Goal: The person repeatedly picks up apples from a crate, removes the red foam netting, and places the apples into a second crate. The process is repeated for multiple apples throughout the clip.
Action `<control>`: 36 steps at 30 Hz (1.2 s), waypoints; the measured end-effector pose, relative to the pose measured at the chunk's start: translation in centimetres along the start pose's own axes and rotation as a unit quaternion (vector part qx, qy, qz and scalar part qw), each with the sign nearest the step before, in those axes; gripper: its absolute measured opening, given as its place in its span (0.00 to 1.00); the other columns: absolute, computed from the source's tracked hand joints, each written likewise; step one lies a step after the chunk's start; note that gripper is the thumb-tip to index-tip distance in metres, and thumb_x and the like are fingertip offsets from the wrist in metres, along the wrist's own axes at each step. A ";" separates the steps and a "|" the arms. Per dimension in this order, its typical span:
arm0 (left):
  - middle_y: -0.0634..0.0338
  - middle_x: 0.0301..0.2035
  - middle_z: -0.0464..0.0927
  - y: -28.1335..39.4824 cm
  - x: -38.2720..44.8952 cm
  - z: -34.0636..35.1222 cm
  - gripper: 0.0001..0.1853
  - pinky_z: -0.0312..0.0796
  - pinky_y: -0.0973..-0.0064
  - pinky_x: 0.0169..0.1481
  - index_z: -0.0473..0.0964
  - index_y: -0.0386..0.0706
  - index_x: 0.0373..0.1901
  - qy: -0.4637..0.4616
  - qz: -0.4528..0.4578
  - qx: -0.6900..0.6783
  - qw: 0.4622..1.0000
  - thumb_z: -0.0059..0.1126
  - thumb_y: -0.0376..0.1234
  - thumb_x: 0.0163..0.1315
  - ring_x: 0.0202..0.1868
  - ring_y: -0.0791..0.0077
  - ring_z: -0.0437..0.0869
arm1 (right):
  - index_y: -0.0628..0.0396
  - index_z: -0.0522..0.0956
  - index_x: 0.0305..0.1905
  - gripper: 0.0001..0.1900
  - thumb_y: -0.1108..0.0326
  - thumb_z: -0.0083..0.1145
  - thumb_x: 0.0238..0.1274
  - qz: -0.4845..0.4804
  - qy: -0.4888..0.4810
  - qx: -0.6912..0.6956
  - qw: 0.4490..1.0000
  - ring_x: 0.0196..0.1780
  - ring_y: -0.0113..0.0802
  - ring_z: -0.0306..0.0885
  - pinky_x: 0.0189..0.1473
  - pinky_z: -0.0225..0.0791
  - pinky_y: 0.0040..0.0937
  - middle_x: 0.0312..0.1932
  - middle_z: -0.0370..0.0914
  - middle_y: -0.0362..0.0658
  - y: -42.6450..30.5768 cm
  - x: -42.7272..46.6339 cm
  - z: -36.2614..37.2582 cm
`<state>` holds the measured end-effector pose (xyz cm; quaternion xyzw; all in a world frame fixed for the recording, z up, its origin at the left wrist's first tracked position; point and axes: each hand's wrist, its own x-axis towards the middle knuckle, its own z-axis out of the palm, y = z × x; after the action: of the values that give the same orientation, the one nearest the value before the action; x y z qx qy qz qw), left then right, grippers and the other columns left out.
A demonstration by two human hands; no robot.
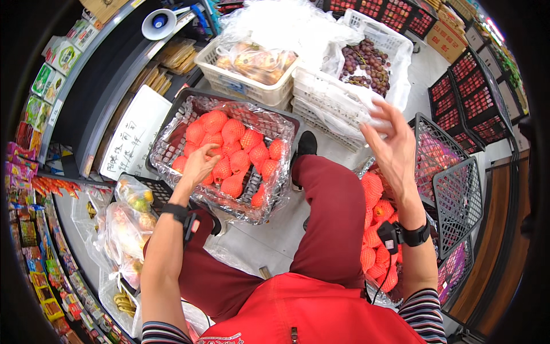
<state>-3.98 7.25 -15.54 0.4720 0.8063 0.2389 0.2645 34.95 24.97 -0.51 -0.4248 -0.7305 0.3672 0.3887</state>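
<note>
My left hand point(201, 164) hovers over or rests on fruit at the left of a black plastic crate point(296, 122) lined with clear film. Its fingers are curled and a little apart, with nothing visibly held. Several fruits in red foam nets point(239, 160) fill much of the crate, and bare crate bottom shows at the front right. My right hand point(393, 139) is raised with spread fingers before a white crate liner point(361, 96); I see nothing in its grasp. Below it, more netted fruits point(378, 245) lie in a second film-lined crate beside my right leg.
White crates point(326, 99) hold grapes point(367, 64) and bagged goods point(253, 62) ahead. Bagged fruit point(129, 232) stands at left, near a handwritten sign point(135, 131) and snack shelves. Stacked black crates point(455, 185) line the right. A megaphone point(159, 23) sits on the shelf.
</note>
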 end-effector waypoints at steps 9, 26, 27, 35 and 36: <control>0.45 0.50 0.82 0.9 4.6 8.1 0.24 0.71 0.58 0.63 0.77 0.45 0.57 -0.200 0.068 0.152 0.966 0.61 0.43 0.60 0.57 0.50 0.80 | 0.64 0.66 0.66 0.31 0.69 0.66 0.60 0.117 -0.120 0.414 0.895 0.40 0.34 0.82 0.39 0.80 0.31 0.48 0.78 0.52 -7.3 4.1 15.9; 0.38 0.69 0.60 -3.8 16.4 27.9 0.46 0.71 0.58 0.66 0.59 0.59 0.74 -0.221 0.099 -0.010 0.970 0.68 0.29 0.52 0.65 0.41 0.72 | 0.67 0.63 0.69 0.25 0.73 0.53 0.70 0.322 -0.044 0.467 0.823 0.39 0.39 0.86 0.35 0.83 0.31 0.53 0.79 0.59 -6.4 4.6 12.4; 0.38 0.69 0.60 -5.3 16.3 27.9 0.46 0.72 0.57 0.65 0.59 0.59 0.74 -0.212 0.094 -0.030 0.972 0.69 0.30 0.52 0.64 0.42 0.73 | 0.67 0.63 0.69 0.25 0.73 0.53 0.70 0.320 -0.057 0.470 0.821 0.40 0.39 0.86 0.35 0.83 0.31 0.53 0.79 0.59 -6.7 4.3 12.6; 0.46 0.66 0.66 -0.4 16.3 20.2 0.44 0.72 0.56 0.64 0.60 0.50 0.73 -0.232 0.048 0.023 0.971 0.72 0.36 0.53 0.62 0.45 0.74 | 0.67 0.64 0.68 0.25 0.72 0.53 0.70 0.311 -0.042 0.491 0.813 0.39 0.37 0.85 0.36 0.82 0.31 0.51 0.80 0.58 -5.7 4.9 12.6; 0.46 0.66 0.66 -1.3 16.1 20.2 0.44 0.72 0.56 0.64 0.60 0.48 0.72 -0.232 0.041 0.017 0.972 0.72 0.36 0.54 0.62 0.45 0.74 | 0.67 0.64 0.68 0.25 0.73 0.54 0.70 0.316 -0.049 0.496 0.807 0.38 0.37 0.85 0.35 0.82 0.30 0.51 0.80 0.58 -6.1 4.7 12.6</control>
<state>1.68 23.71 -34.63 0.5517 0.7067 0.1202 0.4264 20.18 24.35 0.58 -0.3625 -0.2923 0.8027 0.3727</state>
